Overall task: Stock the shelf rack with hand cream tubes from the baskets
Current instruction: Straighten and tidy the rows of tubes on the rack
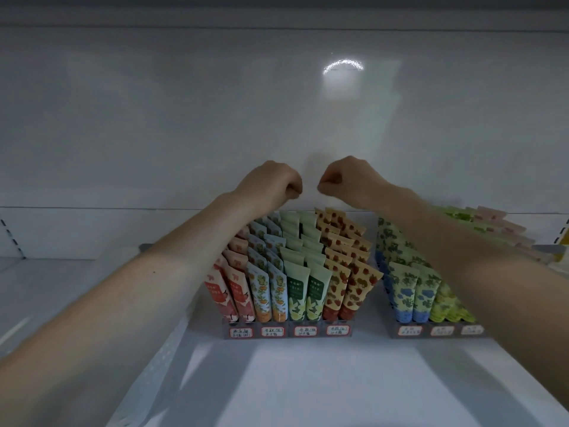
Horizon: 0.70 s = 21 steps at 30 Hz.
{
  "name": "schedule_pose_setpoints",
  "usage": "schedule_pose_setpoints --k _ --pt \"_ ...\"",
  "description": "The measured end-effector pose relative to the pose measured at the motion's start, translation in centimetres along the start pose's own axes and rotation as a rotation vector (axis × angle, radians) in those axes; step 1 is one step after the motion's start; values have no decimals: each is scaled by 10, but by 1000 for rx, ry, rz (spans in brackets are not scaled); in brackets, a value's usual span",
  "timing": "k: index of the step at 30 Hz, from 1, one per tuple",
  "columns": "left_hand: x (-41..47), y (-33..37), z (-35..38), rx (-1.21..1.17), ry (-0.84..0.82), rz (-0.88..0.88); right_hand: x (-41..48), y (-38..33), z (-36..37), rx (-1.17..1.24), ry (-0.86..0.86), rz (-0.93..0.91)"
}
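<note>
White shelf (277, 380): carries two racks of hand cream tubes (295, 288), upright in rows. Left rack (288, 331): red, orange-print, green and strawberry-print tubes. Right rack (437, 331): blue-flower and green tubes. Left hand (271, 183), right hand (345, 177): above left rack's back row, near each other, apart; fingers (294, 192) curled tight, nothing visible held
</note>
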State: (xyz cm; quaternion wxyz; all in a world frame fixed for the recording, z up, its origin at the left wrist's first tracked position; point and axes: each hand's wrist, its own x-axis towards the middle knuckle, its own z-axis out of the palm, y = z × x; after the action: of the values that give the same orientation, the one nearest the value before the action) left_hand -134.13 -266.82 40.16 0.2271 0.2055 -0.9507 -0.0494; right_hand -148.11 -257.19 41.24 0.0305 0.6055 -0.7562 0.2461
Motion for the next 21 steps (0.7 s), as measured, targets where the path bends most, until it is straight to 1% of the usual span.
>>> schedule_pose_setpoints --k 4,11,17,21 --pt "10 10 3 -5 24 52 -4 12 -21 -29 45 36" --pt "24 22 25 -20 -68 49 -16 32 -8 -73 -66 108" --pt "27 22 33 4 -151 37 -14 31 12 -58 -143 96" --pt "28 22 35 3 -168 22 -12 30 17 -62 -147 91"
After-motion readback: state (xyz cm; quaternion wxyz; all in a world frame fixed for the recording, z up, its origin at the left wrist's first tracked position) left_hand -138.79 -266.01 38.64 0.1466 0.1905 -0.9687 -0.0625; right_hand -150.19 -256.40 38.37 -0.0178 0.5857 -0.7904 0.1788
